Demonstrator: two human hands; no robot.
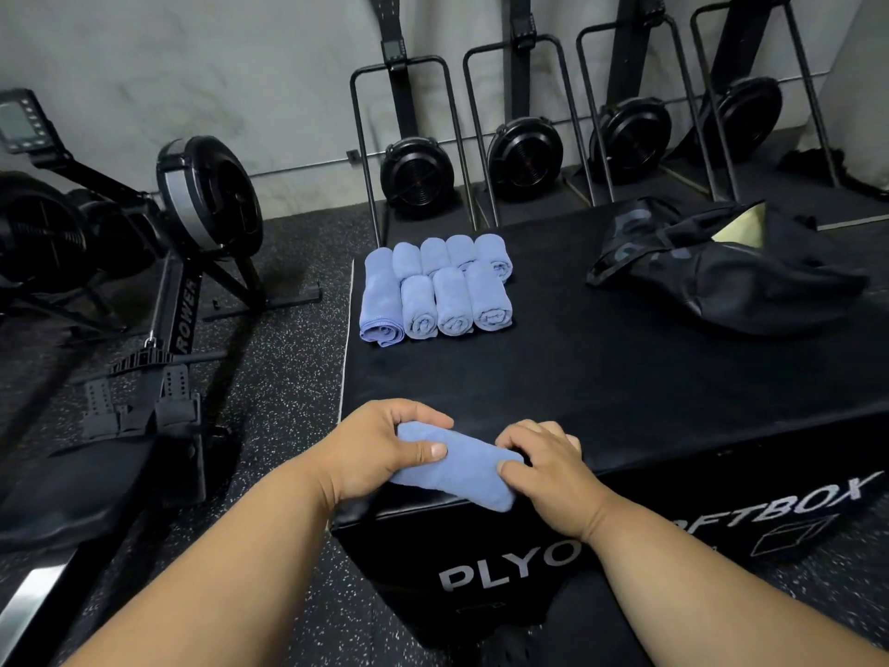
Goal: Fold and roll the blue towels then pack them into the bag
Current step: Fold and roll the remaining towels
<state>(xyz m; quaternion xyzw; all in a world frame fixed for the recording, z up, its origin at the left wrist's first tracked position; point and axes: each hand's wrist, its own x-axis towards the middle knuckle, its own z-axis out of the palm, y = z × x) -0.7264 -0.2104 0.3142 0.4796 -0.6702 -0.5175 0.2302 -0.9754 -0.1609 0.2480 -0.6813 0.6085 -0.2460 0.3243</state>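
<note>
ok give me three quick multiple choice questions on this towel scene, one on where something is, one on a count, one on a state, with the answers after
1. Where does the black bag lie?
A. on the floor by the rower
B. on the far right of the black box top
C. under the box

2. How many rolled towels sit in the group on the box?
A. three
B. five
C. eight

3. What state is the towel in the hands in?
A. spread flat
B. rolled up, gripped at both ends
C. hanging from one hand

Answers:
1 B, the bag rests on the box top, right and far side.
2 C, five in the back row and three in front.
3 B, the left hand and the right hand each curl round an end of the roll at the box's near edge.
</note>
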